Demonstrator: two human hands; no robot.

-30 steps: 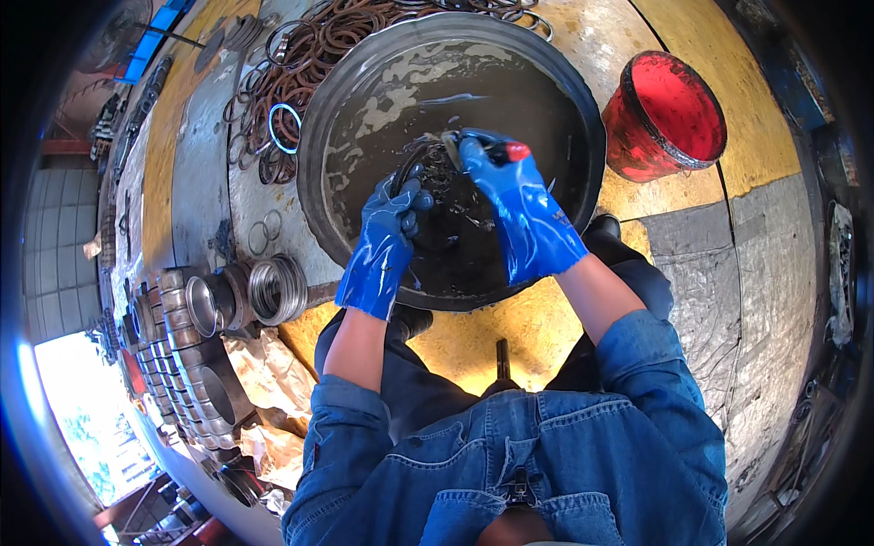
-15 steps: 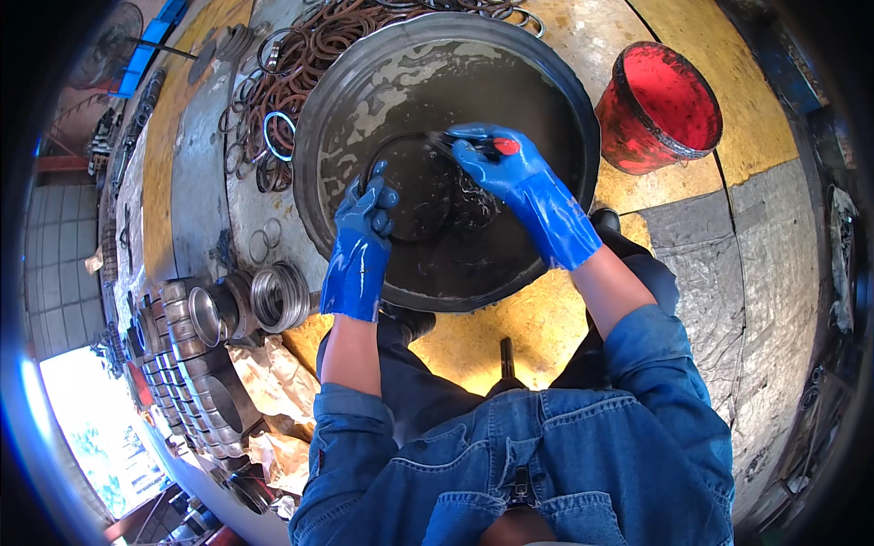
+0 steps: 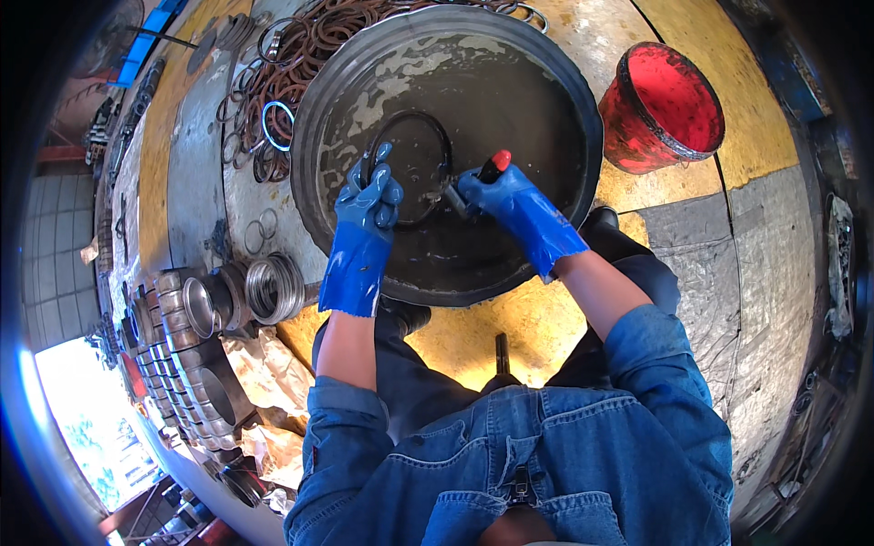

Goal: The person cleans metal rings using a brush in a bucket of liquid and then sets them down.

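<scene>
My left hand (image 3: 369, 196), in a blue rubber glove, grips the left side of a dark metal ring (image 3: 421, 115). The ring is held over murky dark liquid in a wide round metal tub (image 3: 311, 205). In my right hand (image 3: 505, 193), also gloved in blue, is a brush (image 3: 498, 164) with a black handle and a red end. Its head meets the lower right part of the ring, and its bristles are hard to make out.
Several rusty rings (image 3: 319, 41) lie heaped beyond the tub at the left. A red bucket (image 3: 669, 100) stands to its right. Silvery rings (image 3: 275, 289) and stacked metal cylinders (image 3: 196, 364) are at the lower left, beside brown paper (image 3: 269, 373).
My right hand has brought the brush down and toward me, from the ring's top right to its lower right. The ring now sits higher out of the liquid, still in my left hand.
</scene>
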